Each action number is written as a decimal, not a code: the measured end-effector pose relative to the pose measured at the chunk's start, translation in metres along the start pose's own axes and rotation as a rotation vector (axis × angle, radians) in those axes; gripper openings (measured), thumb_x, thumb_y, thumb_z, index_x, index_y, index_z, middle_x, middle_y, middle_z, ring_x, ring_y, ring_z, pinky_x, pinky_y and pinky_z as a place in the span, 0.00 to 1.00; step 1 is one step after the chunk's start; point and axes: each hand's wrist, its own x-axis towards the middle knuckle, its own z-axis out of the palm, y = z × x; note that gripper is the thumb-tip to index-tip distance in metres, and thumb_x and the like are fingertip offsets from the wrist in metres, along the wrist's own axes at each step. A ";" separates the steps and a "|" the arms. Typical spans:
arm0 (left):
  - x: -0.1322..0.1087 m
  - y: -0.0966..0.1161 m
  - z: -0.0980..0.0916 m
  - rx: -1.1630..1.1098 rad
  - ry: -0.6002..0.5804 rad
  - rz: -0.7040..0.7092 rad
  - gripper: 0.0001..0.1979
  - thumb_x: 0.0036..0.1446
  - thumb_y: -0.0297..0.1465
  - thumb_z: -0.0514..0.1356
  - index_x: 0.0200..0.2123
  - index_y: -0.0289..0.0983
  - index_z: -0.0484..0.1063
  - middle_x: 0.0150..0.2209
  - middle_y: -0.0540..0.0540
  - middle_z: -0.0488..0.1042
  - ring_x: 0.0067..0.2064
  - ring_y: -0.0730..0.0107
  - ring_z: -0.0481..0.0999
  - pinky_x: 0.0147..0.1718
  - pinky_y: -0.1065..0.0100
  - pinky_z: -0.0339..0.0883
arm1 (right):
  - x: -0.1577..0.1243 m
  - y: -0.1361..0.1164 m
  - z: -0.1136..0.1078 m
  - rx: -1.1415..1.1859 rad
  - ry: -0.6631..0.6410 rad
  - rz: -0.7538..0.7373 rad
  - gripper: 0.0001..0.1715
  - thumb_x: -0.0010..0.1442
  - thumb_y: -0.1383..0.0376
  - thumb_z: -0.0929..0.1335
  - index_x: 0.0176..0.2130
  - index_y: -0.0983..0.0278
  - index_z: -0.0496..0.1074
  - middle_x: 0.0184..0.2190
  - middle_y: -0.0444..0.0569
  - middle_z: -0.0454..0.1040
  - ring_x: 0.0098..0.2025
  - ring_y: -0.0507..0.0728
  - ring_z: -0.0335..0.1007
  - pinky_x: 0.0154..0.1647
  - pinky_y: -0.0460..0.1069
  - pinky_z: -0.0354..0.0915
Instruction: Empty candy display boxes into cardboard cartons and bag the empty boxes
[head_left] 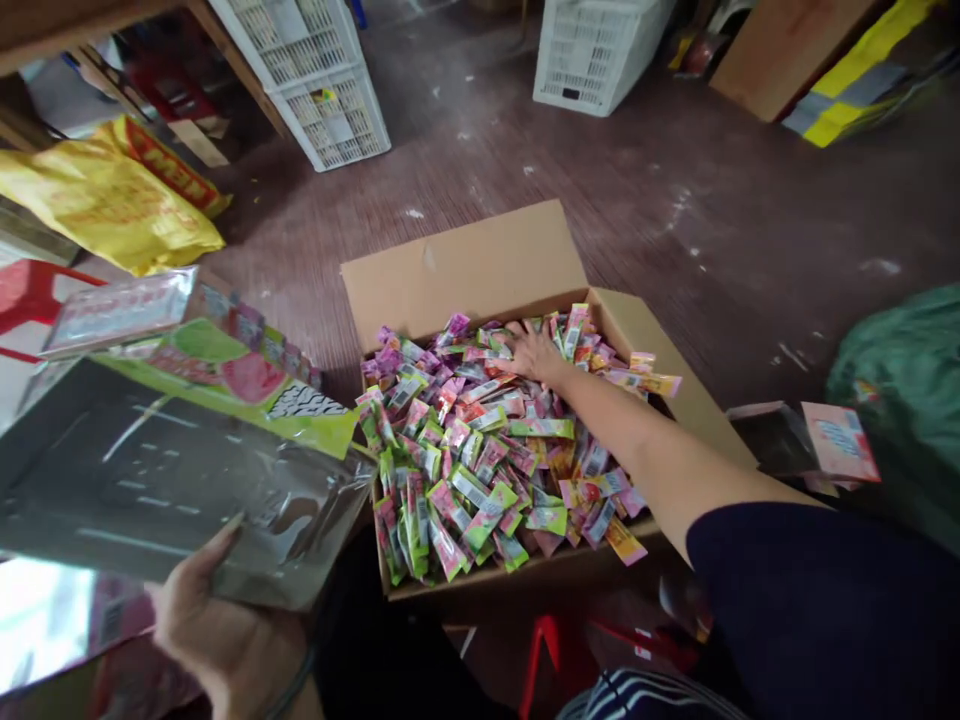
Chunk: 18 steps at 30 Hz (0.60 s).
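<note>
Left hand (232,620): holds a dark-based box (187,480), thumb across its base. Right hand (534,352): fingers spread on small packets (480,490); whether they grip any cannot be told. Packets lie beneath and around it, filling an open carton (465,265).

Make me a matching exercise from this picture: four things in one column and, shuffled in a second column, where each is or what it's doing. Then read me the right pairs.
Column one:
1. Left hand
2. Right hand
3. Packets
4. Yellow bag

Column two:
A. Heaped in the open carton
B. At the picture's left edge, with a red panel
C. Holding a dark-faced package
D. Touching the heap, arm stretched out

Right pairs: 1-C, 2-D, 3-A, 4-B.
</note>
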 end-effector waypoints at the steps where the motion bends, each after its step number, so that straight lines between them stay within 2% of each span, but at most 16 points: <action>1: -0.005 0.007 0.007 -0.075 0.098 -0.027 0.12 0.38 0.31 0.70 0.25 0.46 0.69 0.38 0.54 0.73 0.53 0.58 0.76 0.66 0.56 0.65 | 0.002 -0.001 -0.005 -0.011 -0.048 0.004 0.36 0.73 0.46 0.63 0.72 0.57 0.62 0.70 0.60 0.58 0.70 0.74 0.50 0.70 0.80 0.38; 2: -0.010 0.014 0.013 -0.145 0.154 -0.055 0.13 0.35 0.29 0.71 0.24 0.45 0.69 0.37 0.54 0.73 0.51 0.59 0.76 0.66 0.57 0.65 | 0.003 -0.001 -0.012 -0.023 -0.108 0.007 0.36 0.73 0.46 0.63 0.72 0.56 0.62 0.71 0.60 0.58 0.71 0.75 0.50 0.69 0.82 0.36; 4: -0.015 0.022 0.014 -0.218 0.139 -0.074 0.14 0.35 0.26 0.70 0.23 0.44 0.68 0.36 0.53 0.73 0.50 0.59 0.76 0.66 0.56 0.65 | 0.001 -0.007 -0.032 -0.064 -0.245 0.028 0.40 0.69 0.43 0.67 0.72 0.55 0.62 0.71 0.61 0.57 0.72 0.79 0.49 0.66 0.86 0.33; 6: -0.015 0.022 0.004 -0.240 0.115 -0.062 0.14 0.38 0.25 0.68 0.24 0.44 0.66 0.35 0.53 0.72 0.49 0.60 0.76 0.66 0.54 0.64 | -0.001 -0.022 -0.059 -0.147 -0.329 0.051 0.45 0.60 0.42 0.74 0.69 0.57 0.69 0.69 0.64 0.60 0.71 0.85 0.47 0.63 0.88 0.34; 7: -0.014 0.020 -0.003 -0.243 0.116 -0.054 0.13 0.39 0.25 0.68 0.25 0.44 0.66 0.35 0.53 0.72 0.48 0.60 0.76 0.66 0.54 0.65 | 0.000 -0.036 -0.073 -0.190 -0.336 0.052 0.43 0.57 0.44 0.77 0.65 0.60 0.74 0.67 0.66 0.63 0.70 0.87 0.48 0.63 0.88 0.35; 9: -0.011 0.013 -0.017 -0.242 0.119 -0.034 0.13 0.42 0.25 0.66 0.28 0.44 0.65 0.37 0.53 0.72 0.47 0.61 0.76 0.64 0.52 0.67 | 0.004 -0.076 -0.096 -0.201 -0.242 -0.016 0.36 0.57 0.49 0.77 0.58 0.65 0.79 0.63 0.68 0.67 0.67 0.87 0.56 0.64 0.86 0.41; 11: -0.009 0.009 -0.025 -0.231 0.098 -0.004 0.13 0.44 0.25 0.66 0.29 0.44 0.66 0.38 0.53 0.72 0.47 0.61 0.77 0.61 0.52 0.70 | 0.012 -0.129 -0.108 -0.081 -0.074 -0.160 0.35 0.64 0.48 0.72 0.62 0.64 0.76 0.66 0.66 0.64 0.66 0.83 0.58 0.66 0.83 0.46; 12: -0.008 0.008 -0.026 -0.221 0.075 0.012 0.12 0.45 0.26 0.66 0.30 0.44 0.66 0.38 0.53 0.72 0.48 0.61 0.77 0.60 0.52 0.71 | 0.015 -0.157 -0.107 0.000 0.006 -0.241 0.39 0.66 0.44 0.69 0.67 0.61 0.70 0.70 0.64 0.59 0.69 0.83 0.54 0.67 0.82 0.46; 13: -0.008 0.009 -0.026 -0.212 0.053 0.025 0.11 0.45 0.26 0.66 0.29 0.44 0.66 0.38 0.52 0.72 0.48 0.60 0.77 0.59 0.51 0.72 | 0.017 -0.182 -0.102 0.063 0.052 -0.295 0.43 0.68 0.41 0.66 0.72 0.58 0.62 0.74 0.61 0.51 0.73 0.83 0.46 0.69 0.81 0.42; 15: -0.009 0.010 -0.026 -0.194 0.032 0.021 0.11 0.45 0.27 0.67 0.28 0.44 0.67 0.38 0.52 0.72 0.49 0.59 0.77 0.60 0.51 0.72 | 0.018 -0.217 -0.078 0.108 0.061 -0.324 0.44 0.72 0.41 0.61 0.76 0.56 0.52 0.78 0.56 0.41 0.77 0.81 0.31 0.71 0.80 0.35; 16: -0.009 0.010 -0.026 -0.188 0.048 -0.001 0.11 0.44 0.27 0.67 0.28 0.45 0.67 0.38 0.52 0.72 0.50 0.58 0.77 0.61 0.51 0.70 | 0.016 -0.226 -0.061 0.109 0.030 -0.293 0.42 0.74 0.44 0.59 0.77 0.57 0.51 0.78 0.55 0.39 0.77 0.79 0.28 0.72 0.80 0.34; 18: -0.007 0.007 -0.030 -0.178 0.127 -0.048 0.11 0.42 0.28 0.68 0.27 0.44 0.68 0.38 0.52 0.72 0.51 0.57 0.77 0.66 0.51 0.66 | 0.008 -0.224 -0.023 0.105 -0.023 -0.204 0.38 0.76 0.51 0.58 0.77 0.60 0.51 0.78 0.57 0.37 0.78 0.76 0.26 0.71 0.81 0.35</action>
